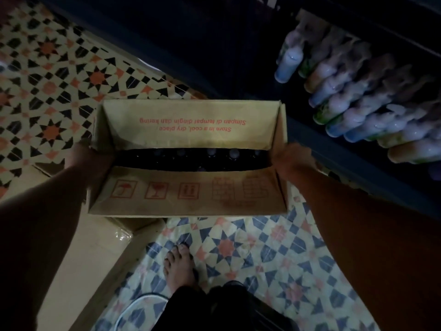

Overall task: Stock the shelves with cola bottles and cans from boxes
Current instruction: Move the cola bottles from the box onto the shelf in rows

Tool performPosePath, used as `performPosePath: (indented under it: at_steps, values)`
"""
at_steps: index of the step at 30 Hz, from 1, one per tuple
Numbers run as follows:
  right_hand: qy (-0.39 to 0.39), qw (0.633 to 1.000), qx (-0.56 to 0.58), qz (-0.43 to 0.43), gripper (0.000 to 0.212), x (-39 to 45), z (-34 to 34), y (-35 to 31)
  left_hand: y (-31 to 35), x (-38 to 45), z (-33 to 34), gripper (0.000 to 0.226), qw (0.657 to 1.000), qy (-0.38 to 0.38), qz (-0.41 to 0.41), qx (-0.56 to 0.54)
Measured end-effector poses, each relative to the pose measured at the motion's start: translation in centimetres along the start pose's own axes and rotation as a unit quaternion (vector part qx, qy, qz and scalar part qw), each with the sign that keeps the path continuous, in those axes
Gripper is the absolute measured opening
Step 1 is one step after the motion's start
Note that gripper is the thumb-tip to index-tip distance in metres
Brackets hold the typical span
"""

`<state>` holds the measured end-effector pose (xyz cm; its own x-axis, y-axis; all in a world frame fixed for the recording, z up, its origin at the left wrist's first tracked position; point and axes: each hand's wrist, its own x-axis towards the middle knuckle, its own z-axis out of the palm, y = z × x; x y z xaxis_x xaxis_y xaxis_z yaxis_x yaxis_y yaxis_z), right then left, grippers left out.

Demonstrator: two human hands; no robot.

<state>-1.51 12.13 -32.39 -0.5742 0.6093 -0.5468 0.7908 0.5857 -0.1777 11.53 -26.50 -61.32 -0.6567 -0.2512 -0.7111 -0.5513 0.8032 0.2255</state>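
Note:
A brown cardboard box (188, 194) with red print hangs in front of me above the floor, its top flaps partly open. Through the dark gap between the flaps show the caps of several dark bottles (211, 152). My left hand (82, 152) grips the box's left end. My right hand (292, 156) grips its right end. The fingers of both hands are mostly hidden behind the box walls.
A dark blue shelf (358, 163) stands at the right, holding rows of pale bottles (353, 96) lying with their ends toward me. Another cardboard box (95, 254) sits on the patterned tile floor at lower left. My bare foot (179, 266) is below the held box.

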Motion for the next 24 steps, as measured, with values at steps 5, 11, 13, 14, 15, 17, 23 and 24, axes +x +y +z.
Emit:
performPosePath:
  at_steps: [5, 11, 13, 14, 15, 17, 23, 24]
  values:
    - [0.004, 0.998, -0.038, -0.042, 0.027, -0.4, -0.2, 0.0, -1.6, 0.6, 0.4, 0.053, 0.999, -0.031, 0.009, 0.022]
    - [-0.003, 0.997, 0.039, -0.061, 0.035, -2.7, -1.7, 1.1, -2.1, 1.4, -0.3, 0.052, 0.979, 0.006, 0.101, 0.179]
    - [-0.007, 0.997, 0.058, -0.055, 0.035, -3.1, -2.2, 1.9, -1.0, 0.7, -0.6, 0.056, 0.974, 0.002, 0.113, 0.196]
    - [-0.009, 0.997, 0.059, -0.047, 0.035, -3.2, -2.2, 2.5, -0.7, 0.7, -0.6, 0.057, 0.976, 0.003, 0.118, 0.180]
    - [-0.009, 0.997, 0.061, -0.041, 0.035, -3.2, -2.2, 3.1, -0.6, 0.7, -0.4, 0.056, 0.977, 0.004, 0.129, 0.171]
    - [-0.011, 0.997, 0.068, -0.036, 0.034, -3.5, -2.4, 4.7, -0.6, 0.8, 0.0, 0.057, 0.979, 0.007, 0.132, 0.157]
    - [-0.010, 0.994, 0.106, 0.014, 0.040, -4.3, -2.6, 12.0, 0.7, 0.2, 0.2, 0.062, 0.963, 0.022, 0.166, 0.212]
    - [-0.007, 0.993, 0.114, 0.032, 0.041, -4.6, -2.7, 13.4, 0.8, 0.3, 0.3, 0.059, 0.960, 0.014, 0.163, 0.229]
